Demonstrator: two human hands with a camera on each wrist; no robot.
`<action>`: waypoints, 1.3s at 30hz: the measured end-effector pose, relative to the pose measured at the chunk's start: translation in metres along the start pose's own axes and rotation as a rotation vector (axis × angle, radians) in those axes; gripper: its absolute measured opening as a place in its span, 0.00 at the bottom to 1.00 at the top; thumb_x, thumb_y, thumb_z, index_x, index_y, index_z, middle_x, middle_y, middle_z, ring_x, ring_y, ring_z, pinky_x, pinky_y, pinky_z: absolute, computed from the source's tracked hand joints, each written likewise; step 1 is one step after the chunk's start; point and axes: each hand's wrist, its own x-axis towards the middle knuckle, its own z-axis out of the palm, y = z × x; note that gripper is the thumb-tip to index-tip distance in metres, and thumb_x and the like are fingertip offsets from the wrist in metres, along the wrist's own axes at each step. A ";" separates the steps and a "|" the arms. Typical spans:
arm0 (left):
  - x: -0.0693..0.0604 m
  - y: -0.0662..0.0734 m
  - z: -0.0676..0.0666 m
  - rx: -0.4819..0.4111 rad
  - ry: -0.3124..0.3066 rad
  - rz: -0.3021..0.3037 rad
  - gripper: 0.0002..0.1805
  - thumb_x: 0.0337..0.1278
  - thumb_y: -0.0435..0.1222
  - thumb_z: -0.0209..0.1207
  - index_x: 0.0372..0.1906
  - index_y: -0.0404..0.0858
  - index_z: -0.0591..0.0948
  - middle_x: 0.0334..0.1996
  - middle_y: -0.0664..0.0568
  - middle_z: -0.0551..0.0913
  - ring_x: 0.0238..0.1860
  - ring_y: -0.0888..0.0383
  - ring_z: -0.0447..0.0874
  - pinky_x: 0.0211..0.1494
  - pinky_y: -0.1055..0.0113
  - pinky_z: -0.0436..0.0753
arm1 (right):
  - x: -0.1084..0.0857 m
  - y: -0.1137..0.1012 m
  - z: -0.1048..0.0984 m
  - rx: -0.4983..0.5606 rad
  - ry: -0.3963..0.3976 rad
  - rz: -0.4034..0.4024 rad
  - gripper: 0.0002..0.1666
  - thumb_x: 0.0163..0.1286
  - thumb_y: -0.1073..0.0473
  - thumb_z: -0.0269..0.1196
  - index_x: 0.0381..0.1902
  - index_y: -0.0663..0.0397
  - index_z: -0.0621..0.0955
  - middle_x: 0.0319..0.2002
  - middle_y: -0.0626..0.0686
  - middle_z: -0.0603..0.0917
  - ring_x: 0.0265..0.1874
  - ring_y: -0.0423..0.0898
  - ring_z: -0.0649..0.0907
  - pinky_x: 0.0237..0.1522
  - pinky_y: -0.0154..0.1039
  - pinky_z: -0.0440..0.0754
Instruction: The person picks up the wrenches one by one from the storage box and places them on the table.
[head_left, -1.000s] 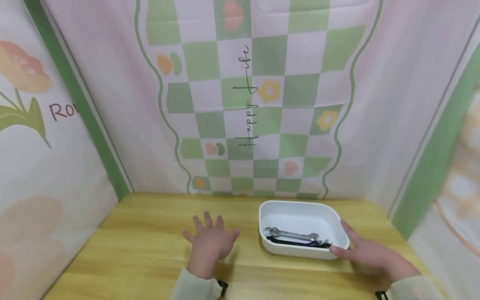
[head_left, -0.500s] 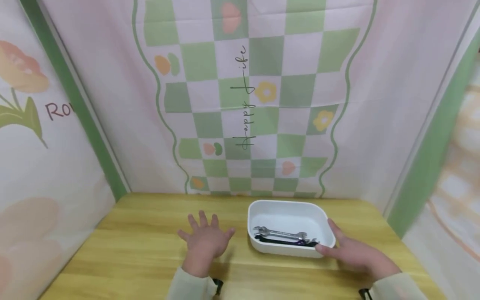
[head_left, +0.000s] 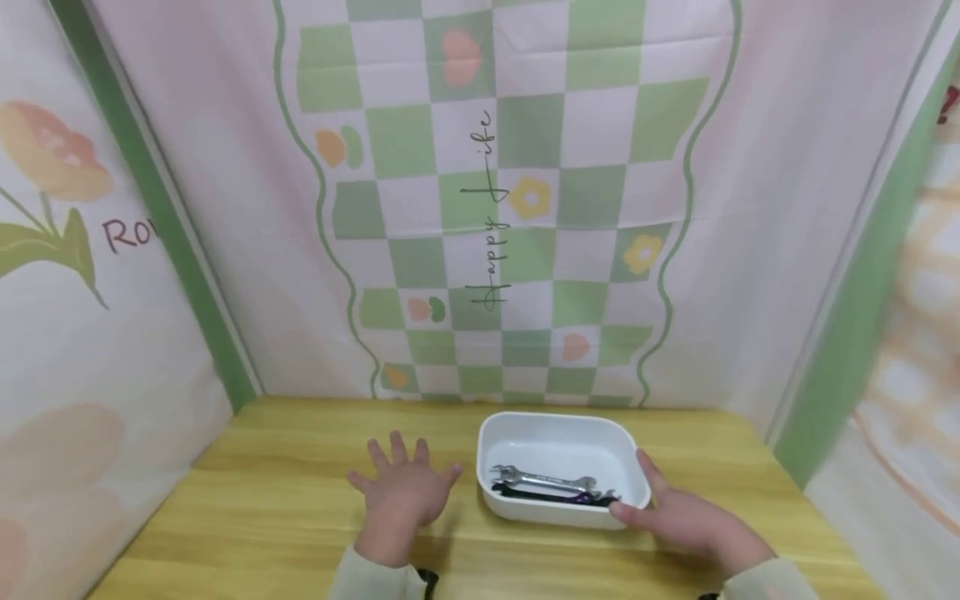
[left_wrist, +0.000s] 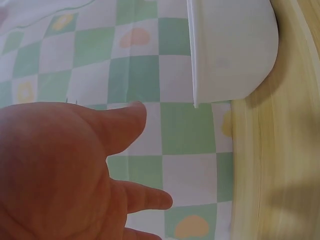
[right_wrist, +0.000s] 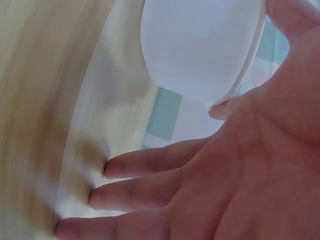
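A white rectangular tray (head_left: pixel 564 517) sits on the table, with a silver wrench (head_left: pixel 546 481) and dark wrenches (head_left: pixel 540 496) lying along its near side. At the tray's right end is my right hand (head_left: pixel 693 521), its thumb at the front corner and index finger at the side rim. In the right wrist view the other fingers of this hand (right_wrist: pixel 250 150) extend straight below the tray (right_wrist: pixel 200 45). My left hand (head_left: pixel 405 500), palm forward and fingers spread, is left of the tray and apart from it. The left wrist view shows the hand (left_wrist: pixel 60 165) holding nothing.
The wooden table (head_left: pixel 277 500) meets a checked green and white cloth (head_left: pixel 525 300) at the back. Printed curtains with green edge bands (head_left: pixel 847 333) stand at both sides. Table surface extends left of my left hand.
The tray has slid left along the table with its wrenches, my right hand moving with it. My left hand has shifted slightly left, fingers still spread. The head view has tilted a little.
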 end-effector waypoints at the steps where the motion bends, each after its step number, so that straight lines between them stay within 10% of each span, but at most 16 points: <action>1: 0.000 -0.002 -0.001 0.001 0.003 -0.006 0.45 0.66 0.68 0.43 0.75 0.40 0.66 0.77 0.33 0.47 0.73 0.26 0.32 0.59 0.19 0.34 | 0.001 -0.003 0.002 0.011 0.002 -0.004 0.67 0.69 0.36 0.62 0.76 0.64 0.30 0.65 0.85 0.56 0.59 0.80 0.68 0.61 0.74 0.59; 39: -0.003 -0.019 -0.013 -0.027 0.017 -0.016 0.46 0.67 0.68 0.41 0.74 0.39 0.66 0.76 0.31 0.48 0.73 0.25 0.34 0.57 0.17 0.34 | 0.013 -0.037 0.033 0.083 0.042 0.017 0.70 0.64 0.37 0.67 0.77 0.64 0.34 0.64 0.83 0.62 0.59 0.77 0.71 0.62 0.71 0.61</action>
